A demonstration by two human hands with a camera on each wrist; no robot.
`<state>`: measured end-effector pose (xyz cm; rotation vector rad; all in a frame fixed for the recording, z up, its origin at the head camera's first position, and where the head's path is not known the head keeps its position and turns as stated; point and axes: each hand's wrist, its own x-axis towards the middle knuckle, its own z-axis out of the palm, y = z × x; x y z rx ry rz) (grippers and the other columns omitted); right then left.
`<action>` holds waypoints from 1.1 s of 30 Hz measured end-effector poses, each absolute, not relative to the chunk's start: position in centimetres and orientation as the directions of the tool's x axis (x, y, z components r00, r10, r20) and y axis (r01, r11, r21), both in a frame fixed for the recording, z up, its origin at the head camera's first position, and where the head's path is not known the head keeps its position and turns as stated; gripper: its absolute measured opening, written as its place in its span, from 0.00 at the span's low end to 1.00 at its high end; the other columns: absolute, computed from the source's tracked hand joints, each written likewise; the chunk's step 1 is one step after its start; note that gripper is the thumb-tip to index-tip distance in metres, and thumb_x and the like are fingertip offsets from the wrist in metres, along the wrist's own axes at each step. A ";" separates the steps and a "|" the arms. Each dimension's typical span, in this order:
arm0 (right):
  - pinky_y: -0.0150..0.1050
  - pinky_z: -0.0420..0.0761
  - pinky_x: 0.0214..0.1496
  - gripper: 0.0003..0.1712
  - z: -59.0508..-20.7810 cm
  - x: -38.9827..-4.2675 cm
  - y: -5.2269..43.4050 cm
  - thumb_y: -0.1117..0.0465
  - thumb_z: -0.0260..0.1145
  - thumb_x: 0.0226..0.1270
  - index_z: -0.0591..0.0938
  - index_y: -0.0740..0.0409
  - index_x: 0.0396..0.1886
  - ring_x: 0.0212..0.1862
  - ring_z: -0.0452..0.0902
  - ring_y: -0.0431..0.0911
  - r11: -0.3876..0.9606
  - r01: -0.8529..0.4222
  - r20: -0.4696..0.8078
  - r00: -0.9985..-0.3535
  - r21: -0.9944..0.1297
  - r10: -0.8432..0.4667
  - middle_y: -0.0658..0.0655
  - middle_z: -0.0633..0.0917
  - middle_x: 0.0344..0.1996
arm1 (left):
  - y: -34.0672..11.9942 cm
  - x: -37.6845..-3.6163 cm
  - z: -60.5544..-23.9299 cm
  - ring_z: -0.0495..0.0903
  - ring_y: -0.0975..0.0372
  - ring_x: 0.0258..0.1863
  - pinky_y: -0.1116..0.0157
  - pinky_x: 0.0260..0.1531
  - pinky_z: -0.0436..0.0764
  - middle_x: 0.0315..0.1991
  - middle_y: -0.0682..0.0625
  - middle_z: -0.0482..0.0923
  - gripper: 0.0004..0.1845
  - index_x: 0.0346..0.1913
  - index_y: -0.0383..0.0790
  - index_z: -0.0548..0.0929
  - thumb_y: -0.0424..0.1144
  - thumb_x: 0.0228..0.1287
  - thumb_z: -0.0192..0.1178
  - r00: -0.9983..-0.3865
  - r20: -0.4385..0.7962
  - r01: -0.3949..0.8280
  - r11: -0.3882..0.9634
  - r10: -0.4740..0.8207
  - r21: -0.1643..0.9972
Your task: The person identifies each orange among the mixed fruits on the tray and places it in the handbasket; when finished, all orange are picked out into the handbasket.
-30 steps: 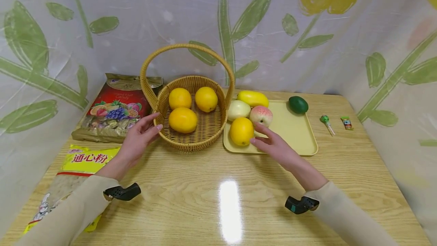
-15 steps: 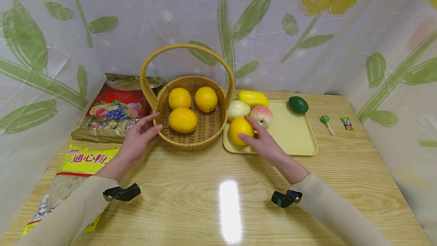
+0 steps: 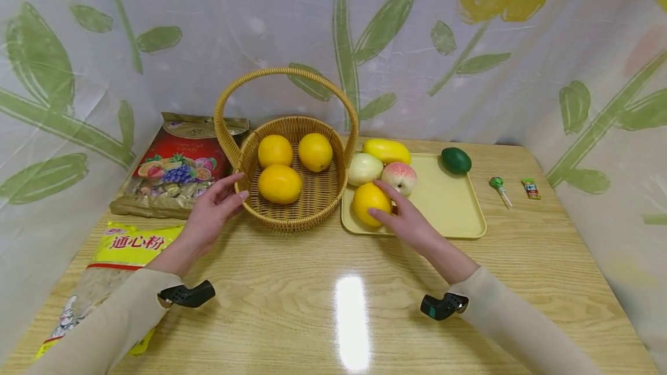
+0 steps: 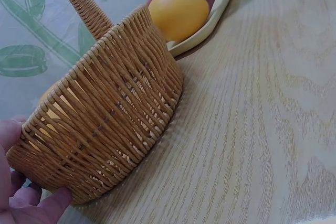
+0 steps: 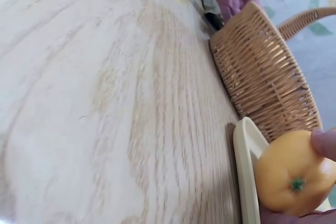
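On the tray's front left corner sits an orange [image 3: 371, 205], and my right hand [image 3: 409, 221] grips it with thumb in front and fingers around its right and far side. The right wrist view shows the orange [image 5: 293, 174] with its green stem mark, close over the tray's rim. My left hand [image 3: 211, 210] touches the left side of a wicker basket [image 3: 294, 223], its fingertips [image 4: 56, 203] against the outer wall. Inside the basket lie three orange-yellow fruits, the front one [image 3: 279, 184] more oval. A peach [image 3: 399, 178], a pale fruit [image 3: 365, 169] and a long yellow fruit [image 3: 387, 150] crowd behind the orange.
The yellow tray [image 3: 448, 207] adjoins the basket's right side. A dark green fruit [image 3: 455, 161] is at its far right corner, with a lollipop [image 3: 498, 188] and wrapped candy [image 3: 531, 188] beyond. Left lie a candy bag [image 3: 177, 166] and a yellow-topped pasta bag [image 3: 125, 247].
My right hand has moved left from beside the orange and taken hold of it. The orange has shifted slightly. My left hand stays at the basket.
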<state>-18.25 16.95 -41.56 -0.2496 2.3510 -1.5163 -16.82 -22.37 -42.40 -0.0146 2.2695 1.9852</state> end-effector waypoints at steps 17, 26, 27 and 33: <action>0.53 0.68 0.66 0.37 -41.1 -17.0 18.7 0.53 0.62 0.72 0.60 0.45 0.77 0.67 0.61 0.56 0.424 0.010 -0.174 -0.921 -0.905 -0.350 0.57 0.61 0.73 | -22.5 -16.8 -42.4 0.61 0.54 0.71 0.68 0.57 0.75 0.76 0.44 0.54 0.34 0.76 0.44 0.60 0.48 0.71 0.57 -0.992 -0.106 -0.096 0.125 0.073 0.987; 0.47 0.72 0.58 0.34 -41.4 -17.3 18.8 0.52 0.62 0.72 0.62 0.48 0.75 0.60 0.66 0.55 0.428 -0.036 -0.135 -0.923 -0.903 -0.361 0.59 0.67 0.68 | -22.3 -16.8 -42.2 0.59 0.52 0.72 0.59 0.62 0.71 0.76 0.45 0.53 0.35 0.76 0.45 0.60 0.49 0.71 0.57 -0.990 -0.119 -0.110 0.118 0.072 0.987; 0.49 0.70 0.61 0.35 -41.4 -17.3 18.8 0.52 0.62 0.73 0.62 0.49 0.75 0.62 0.65 0.55 0.425 -0.045 -0.128 -0.920 -0.904 -0.370 0.59 0.65 0.69 | -22.3 -16.8 -42.2 0.59 0.52 0.72 0.59 0.62 0.71 0.76 0.45 0.53 0.35 0.76 0.45 0.60 0.49 0.71 0.57 -0.990 -0.121 -0.112 0.118 0.071 0.987; 0.55 0.60 0.70 0.35 -41.3 -17.2 18.8 0.54 0.59 0.75 0.59 0.50 0.77 0.68 0.60 0.56 0.416 -0.078 -0.106 -0.910 -0.906 -0.401 0.58 0.61 0.73 | -22.3 -16.8 -42.2 0.62 0.54 0.71 0.63 0.61 0.73 0.76 0.46 0.53 0.34 0.75 0.46 0.61 0.50 0.71 0.57 -0.990 -0.121 -0.112 0.126 0.066 0.986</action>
